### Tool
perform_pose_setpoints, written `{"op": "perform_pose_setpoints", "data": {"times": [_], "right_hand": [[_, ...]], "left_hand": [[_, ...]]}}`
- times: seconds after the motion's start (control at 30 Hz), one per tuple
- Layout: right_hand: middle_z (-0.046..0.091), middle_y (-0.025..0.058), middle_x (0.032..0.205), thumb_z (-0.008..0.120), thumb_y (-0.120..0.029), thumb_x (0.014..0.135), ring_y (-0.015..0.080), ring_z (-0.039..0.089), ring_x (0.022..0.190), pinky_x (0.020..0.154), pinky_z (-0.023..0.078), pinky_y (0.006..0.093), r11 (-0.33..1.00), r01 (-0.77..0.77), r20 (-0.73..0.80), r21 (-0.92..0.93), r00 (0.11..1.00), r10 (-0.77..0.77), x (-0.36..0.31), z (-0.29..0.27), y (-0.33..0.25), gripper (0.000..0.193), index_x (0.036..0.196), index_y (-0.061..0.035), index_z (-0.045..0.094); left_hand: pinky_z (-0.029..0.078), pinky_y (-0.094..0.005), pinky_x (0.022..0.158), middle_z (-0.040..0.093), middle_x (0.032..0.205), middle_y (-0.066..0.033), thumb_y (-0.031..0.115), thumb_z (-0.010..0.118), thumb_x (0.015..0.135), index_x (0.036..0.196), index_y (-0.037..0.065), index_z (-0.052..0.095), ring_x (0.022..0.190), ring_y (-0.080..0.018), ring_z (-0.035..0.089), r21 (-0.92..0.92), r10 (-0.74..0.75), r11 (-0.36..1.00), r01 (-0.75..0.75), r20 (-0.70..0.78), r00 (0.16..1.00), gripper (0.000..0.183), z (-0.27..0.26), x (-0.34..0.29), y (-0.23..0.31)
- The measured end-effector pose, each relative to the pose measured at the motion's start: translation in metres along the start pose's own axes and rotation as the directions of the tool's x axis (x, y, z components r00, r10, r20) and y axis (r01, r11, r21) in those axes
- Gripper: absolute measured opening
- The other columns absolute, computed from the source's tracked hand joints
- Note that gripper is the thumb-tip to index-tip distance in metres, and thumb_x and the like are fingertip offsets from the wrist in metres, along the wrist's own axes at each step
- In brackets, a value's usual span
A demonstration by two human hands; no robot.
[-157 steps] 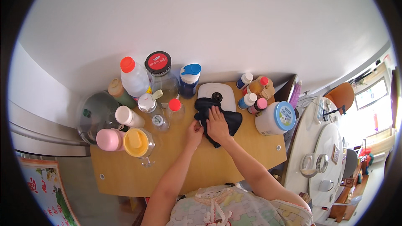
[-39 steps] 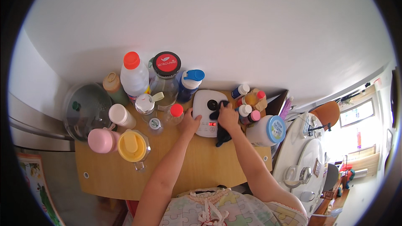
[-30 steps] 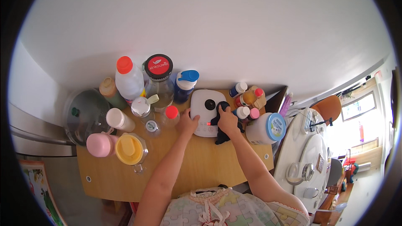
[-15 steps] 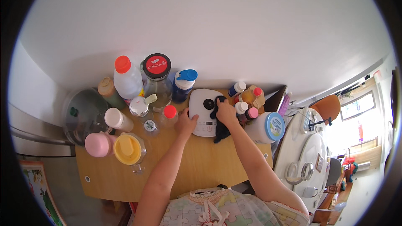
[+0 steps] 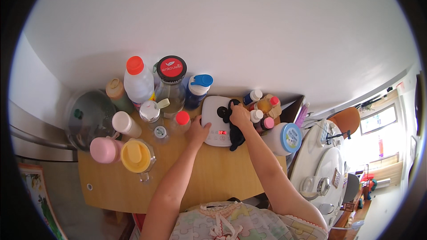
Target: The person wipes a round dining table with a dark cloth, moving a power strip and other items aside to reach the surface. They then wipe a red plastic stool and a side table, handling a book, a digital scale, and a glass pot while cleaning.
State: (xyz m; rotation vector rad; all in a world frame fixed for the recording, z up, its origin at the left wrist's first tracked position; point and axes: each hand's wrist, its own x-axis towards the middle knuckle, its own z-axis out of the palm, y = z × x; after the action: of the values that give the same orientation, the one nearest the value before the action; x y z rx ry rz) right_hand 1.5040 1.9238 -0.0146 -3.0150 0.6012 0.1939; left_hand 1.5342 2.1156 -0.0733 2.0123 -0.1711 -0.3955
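Observation:
A white, flat appliance base with rounded corners lies near the far side of the wooden table, a small display glowing red on it. Its round black centre piece stands out on the white top. My left hand grips the base's left edge, thumb toward the top. Bunched under the fingers of my right hand is a black cloth, pressed along the base's right side; the fingers are closed on it. The cloth's upper part reaches the black centre piece.
Left of the base stand a red-capped bottle, a blue-lidded bottle, a black-lidded glass jar and a yellow-lidded pitcher. Small bottles and a blue-lidded tub crowd the right. A wall rises behind.
The display on the base has lit up red. The black cloth now meets the black centre piece, its lower end drawn up slightly. My left hand stays at the left edge.

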Motion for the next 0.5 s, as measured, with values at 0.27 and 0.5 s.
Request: {"op": "perform_pose_setpoints", "data": {"times": [0.27, 0.5], "right_hand": [[0.055, 0.0231, 0.110, 0.052, -0.006, 0.077, 0.0394, 0.063, 0.090, 0.077, 0.052, 0.0462, 0.998, -0.057, 0.049, 0.033, 0.997, 0.056, -0.031, -0.002, -0.019, 0.059, 0.135, -0.0186, 0.050], [0.053, 0.0229, 0.115, 0.057, -0.009, 0.078, 0.0391, 0.063, 0.094, 0.078, 0.052, 0.0444, 0.999, 0.024, 0.063, 0.046, 0.998, -0.027, 0.001, -0.001, -0.009, 0.061, 0.136, -0.0232, 0.048]], "left_hand": [[0.050, -0.0366, 0.081, 0.067, 0.104, -0.0137, 0.028, 0.073, 0.075, 0.117, 0.003, 0.058, 0.094, -0.0265, 0.065, -0.029, -0.019, 0.999, 0.018, -0.020, 1.000, 0.051, -0.005, 0.002, -0.005], [0.050, -0.0361, 0.081, 0.067, 0.103, -0.0132, 0.025, 0.074, 0.074, 0.116, 0.004, 0.058, 0.093, -0.0257, 0.065, 0.031, -0.014, 0.999, 0.016, -0.040, 0.999, 0.049, -0.005, 0.001, -0.002]]}}
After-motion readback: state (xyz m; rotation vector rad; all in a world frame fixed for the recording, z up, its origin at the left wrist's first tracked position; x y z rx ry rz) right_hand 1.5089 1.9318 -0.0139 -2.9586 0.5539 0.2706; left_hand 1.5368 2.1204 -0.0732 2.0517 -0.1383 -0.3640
